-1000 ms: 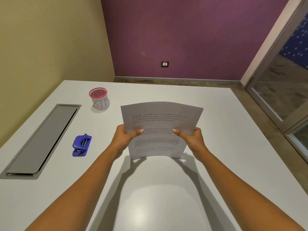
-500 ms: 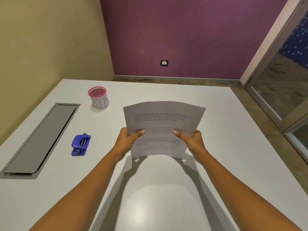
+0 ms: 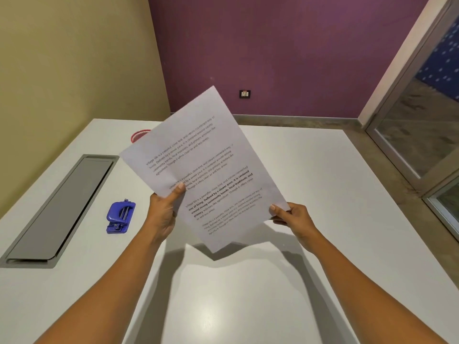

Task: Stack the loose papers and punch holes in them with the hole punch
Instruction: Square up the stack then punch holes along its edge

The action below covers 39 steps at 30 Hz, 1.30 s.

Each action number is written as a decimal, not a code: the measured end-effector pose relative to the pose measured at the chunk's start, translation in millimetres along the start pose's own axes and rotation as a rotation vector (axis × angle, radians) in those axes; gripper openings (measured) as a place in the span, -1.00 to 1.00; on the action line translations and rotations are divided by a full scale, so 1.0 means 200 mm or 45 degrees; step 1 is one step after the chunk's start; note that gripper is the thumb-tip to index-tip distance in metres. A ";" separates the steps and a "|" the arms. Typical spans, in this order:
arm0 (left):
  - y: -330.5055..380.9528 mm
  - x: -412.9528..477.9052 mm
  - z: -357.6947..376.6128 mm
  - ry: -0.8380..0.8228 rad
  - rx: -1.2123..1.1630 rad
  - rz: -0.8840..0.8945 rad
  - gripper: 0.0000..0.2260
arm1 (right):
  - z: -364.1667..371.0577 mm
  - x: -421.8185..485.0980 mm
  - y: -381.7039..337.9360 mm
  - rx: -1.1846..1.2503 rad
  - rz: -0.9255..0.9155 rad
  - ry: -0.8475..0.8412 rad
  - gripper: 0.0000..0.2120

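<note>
A stack of white printed papers point(image 3: 211, 155) is held up above the white table point(image 3: 310, 170), tilted so its top leans to the left. My left hand point(image 3: 162, 214) grips its left edge, thumb on the front. My right hand point(image 3: 293, 219) pinches the lower right corner. A blue hole punch point(image 3: 121, 216) lies on the table to the left of my left hand, apart from it.
A red mesh cup point(image 3: 139, 135) stands at the back left, mostly hidden behind the papers. A grey cable hatch point(image 3: 64, 207) is set into the table's left side. Purple wall and floor lie beyond the far edge; a glass door is at the right.
The papers were lifted and turned counterclockwise, now covering the red cup. My right hand slid to the lower right corner; my left hand rose along the left edge.
</note>
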<state>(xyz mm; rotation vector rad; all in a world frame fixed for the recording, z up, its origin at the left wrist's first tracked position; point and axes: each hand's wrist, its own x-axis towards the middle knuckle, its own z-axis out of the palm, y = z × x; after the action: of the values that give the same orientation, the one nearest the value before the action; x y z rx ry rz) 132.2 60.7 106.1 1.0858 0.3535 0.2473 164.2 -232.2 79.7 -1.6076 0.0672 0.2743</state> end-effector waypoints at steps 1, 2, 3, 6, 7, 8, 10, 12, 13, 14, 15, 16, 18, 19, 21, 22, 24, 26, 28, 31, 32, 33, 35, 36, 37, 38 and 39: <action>-0.01 0.00 0.00 0.010 -0.047 -0.026 -0.85 | 0.00 0.00 0.01 0.031 0.026 -0.009 -0.91; -0.02 0.00 -0.01 0.018 -0.102 -0.065 -0.83 | 0.02 0.00 0.01 0.061 0.049 -0.025 -0.90; -0.03 -0.01 0.00 0.034 -0.161 -0.107 -0.81 | 0.03 0.00 0.02 0.083 0.063 -0.046 -0.89; -0.07 -0.04 0.05 0.055 -0.260 -0.193 -0.78 | 0.12 0.00 0.03 0.166 0.060 -0.078 -0.80; -0.08 -0.06 0.07 0.036 -0.278 -0.202 -0.75 | 0.14 -0.01 0.04 0.197 0.053 -0.073 -0.80; -0.09 -0.06 0.10 0.006 -0.302 -0.192 -0.75 | 0.16 -0.01 0.03 0.229 0.047 -0.062 -0.83; -0.11 -0.07 0.11 -0.027 -0.338 -0.171 -0.82 | 0.17 -0.01 0.02 0.265 0.039 -0.040 -0.88; -0.11 -0.06 0.09 0.009 -0.284 -0.168 -0.80 | 0.15 0.00 0.02 0.254 0.013 -0.027 -0.88; -0.10 -0.05 0.07 0.046 -0.229 -0.160 -0.76 | 0.13 0.00 0.01 0.242 0.000 -0.019 -0.87; -0.09 -0.03 0.05 0.082 -0.174 -0.145 -0.71 | 0.12 0.01 0.01 0.227 -0.011 -0.009 -0.86; -0.08 -0.01 0.02 0.111 -0.135 -0.123 -0.70 | 0.10 0.01 0.01 0.210 -0.020 0.002 -0.86; -0.06 0.01 0.00 0.133 -0.109 -0.095 -0.71 | 0.08 0.01 0.00 0.193 -0.027 0.013 -0.87; -0.02 0.05 -0.06 0.142 -0.027 -0.042 -0.73 | 0.04 0.02 -0.01 0.178 -0.038 0.036 -0.88; 0.00 0.07 -0.10 0.119 0.049 -0.024 -0.70 | 0.02 0.02 -0.01 0.176 -0.044 0.049 -0.88; 0.03 0.10 -0.16 0.026 0.235 -0.022 -0.63 | -0.02 0.03 -0.03 0.162 -0.057 0.066 -0.88; 0.03 0.11 -0.19 -0.024 0.322 -0.049 -0.60 | -0.03 0.04 -0.04 0.152 -0.061 0.070 -0.85; 0.02 0.11 -0.21 -0.106 0.505 -0.124 -0.58 | -0.05 0.05 -0.05 0.123 -0.059 0.066 -0.85; -0.01 0.11 -0.20 -0.157 0.711 -0.176 -0.59 | -0.06 0.05 -0.06 0.076 -0.049 0.056 -0.87; -0.04 0.10 -0.17 -0.169 0.823 -0.209 -0.58 | -0.05 0.05 -0.06 0.025 -0.048 0.042 -0.88; -0.07 0.10 -0.13 -0.148 0.815 -0.193 -0.55 | -0.04 0.05 -0.06 -0.008 -0.048 0.055 -0.93; -0.08 0.10 -0.13 -0.137 0.810 -0.180 -0.55 | -0.04 0.05 -0.05 -0.012 -0.044 0.065 -0.95; -0.09 0.09 -0.13 -0.127 0.812 -0.168 -0.55 | -0.05 0.05 -0.05 -0.019 -0.039 0.075 -0.95; -0.11 0.08 -0.15 -0.106 0.815 -0.153 -0.55 | -0.05 0.05 -0.04 -0.036 -0.032 0.088 -0.94; -0.11 0.08 -0.15 -0.095 0.808 -0.150 -0.57 | -0.06 0.04 -0.03 -0.043 -0.032 0.086 -0.93; -0.12 0.07 -0.16 -0.085 0.791 -0.151 -0.59 | -0.06 0.04 -0.01 -0.053 -0.033 0.080 -0.92; -0.12 0.07 -0.17 -0.082 0.773 -0.153 -0.61 | -0.06 0.04 0.00 -0.066 -0.032 0.074 -0.91; -0.13 0.06 -0.17 -0.086 0.758 -0.156 -0.64 | -0.06 0.03 0.01 -0.079 -0.031 0.073 -0.90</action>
<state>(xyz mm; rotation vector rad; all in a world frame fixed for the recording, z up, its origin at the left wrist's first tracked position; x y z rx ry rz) 131.0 82.0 66.3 1.6461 0.4449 -0.0116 171.5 -242.8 76.5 -1.6772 0.0838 0.2137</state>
